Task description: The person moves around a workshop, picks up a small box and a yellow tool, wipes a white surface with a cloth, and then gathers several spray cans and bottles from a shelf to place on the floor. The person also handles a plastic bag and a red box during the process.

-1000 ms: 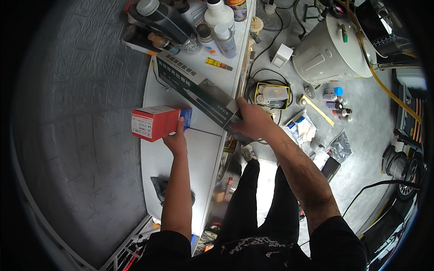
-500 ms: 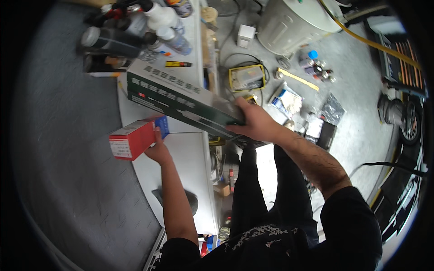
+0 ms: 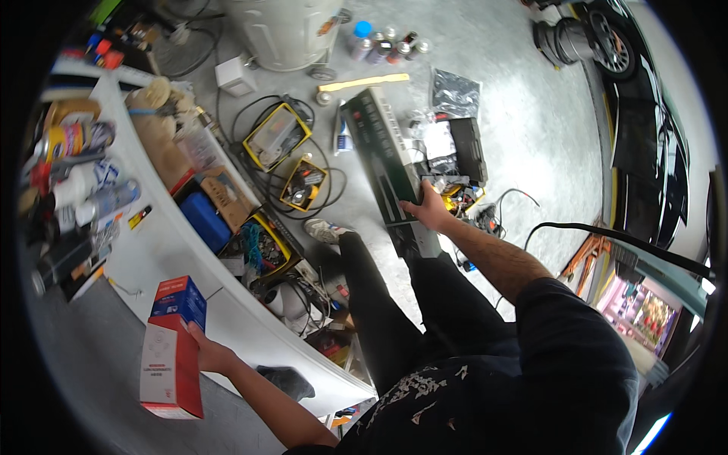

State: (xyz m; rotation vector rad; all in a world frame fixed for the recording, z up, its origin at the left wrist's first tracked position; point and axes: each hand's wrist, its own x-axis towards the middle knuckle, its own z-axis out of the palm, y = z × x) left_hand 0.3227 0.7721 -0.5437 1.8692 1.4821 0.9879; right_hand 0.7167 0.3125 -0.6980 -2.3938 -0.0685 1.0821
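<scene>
My left hand [image 3: 213, 353] is closed at the side of a red-and-white cardboard box [image 3: 168, 368], held over the white worktop's outer edge. Against that box's far end sits a blue box [image 3: 184, 305] with a red top; whether the two are joined I cannot tell. My right hand [image 3: 427, 209] grips a long dark green and white carton [image 3: 371, 148] near its lower end. The carton is held upright-slanting in front of my legs, above the floor. Fingers behind both boxes are hidden.
Bottles and spray cans [image 3: 106, 199] crowd the far left of the white worktop [image 3: 250, 334]. Beside it stand bins of tools. Yellow-edged cases [image 3: 277, 136], cables, a large pale bin [image 3: 284, 34], several cans [image 3: 379, 45] and a dark open case [image 3: 468, 148] are on the floor.
My view has turned right. The long carton has swung from over the worktop to above the floor, in my right hand. The red-and-white box stays in my left hand, now nearer me.
</scene>
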